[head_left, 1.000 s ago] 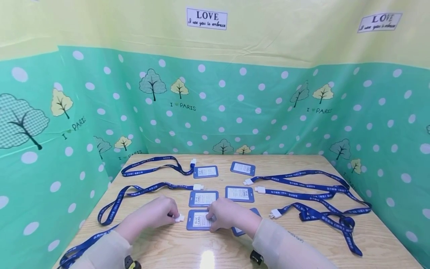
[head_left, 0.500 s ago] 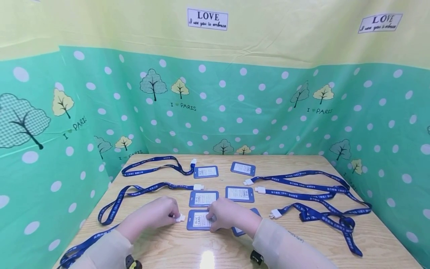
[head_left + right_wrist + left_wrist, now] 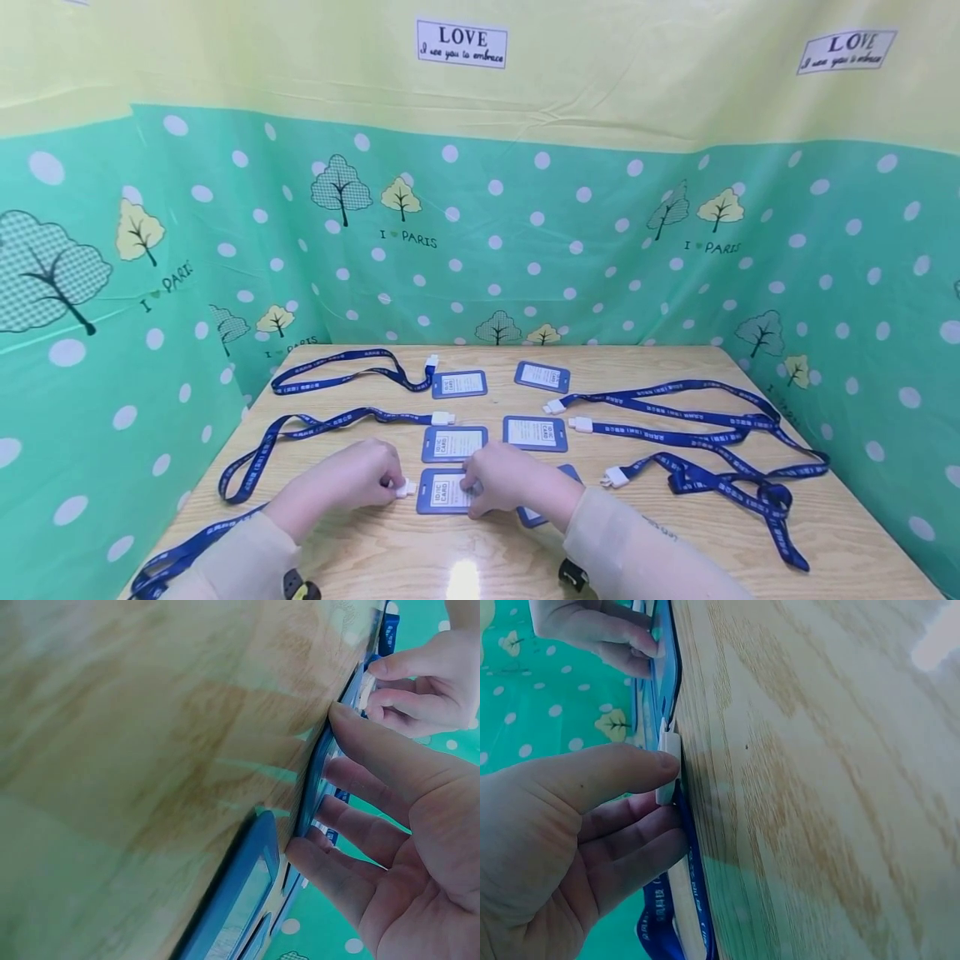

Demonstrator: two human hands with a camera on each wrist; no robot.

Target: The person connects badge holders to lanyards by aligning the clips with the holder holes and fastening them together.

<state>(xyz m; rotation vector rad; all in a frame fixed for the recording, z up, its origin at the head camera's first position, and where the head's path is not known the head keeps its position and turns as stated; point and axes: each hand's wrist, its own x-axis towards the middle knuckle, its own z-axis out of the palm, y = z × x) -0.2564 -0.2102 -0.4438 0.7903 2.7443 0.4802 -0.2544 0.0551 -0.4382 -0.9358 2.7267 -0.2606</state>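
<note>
My left hand (image 3: 367,475) pinches the white plastic clip (image 3: 669,766) of a blue printed lanyard (image 3: 697,877) between thumb and fingers. In the left wrist view the clip's tip meets the slotted end of a blue ID card holder (image 3: 442,492). My right hand (image 3: 498,479) grips that holder by its long edges, thumb on the near side and fingers over the far side. Its right end is hidden under the hand. The lanyard's strap (image 3: 191,542) trails left, partly behind my left sleeve. Another card holder (image 3: 229,907) lies partly under my right forearm.
More blue card holders (image 3: 455,443) (image 3: 534,433) (image 3: 460,384) (image 3: 542,377) lie in two columns up the wooden table (image 3: 480,550). Lanyards with white clips spread left (image 3: 262,450) and right (image 3: 720,483). A patterned green curtain (image 3: 480,250) encloses the back and sides.
My left hand has shifted slightly right, bringing the white clip closer to the card holder's left end. My right hand and the holder have stayed in place.
</note>
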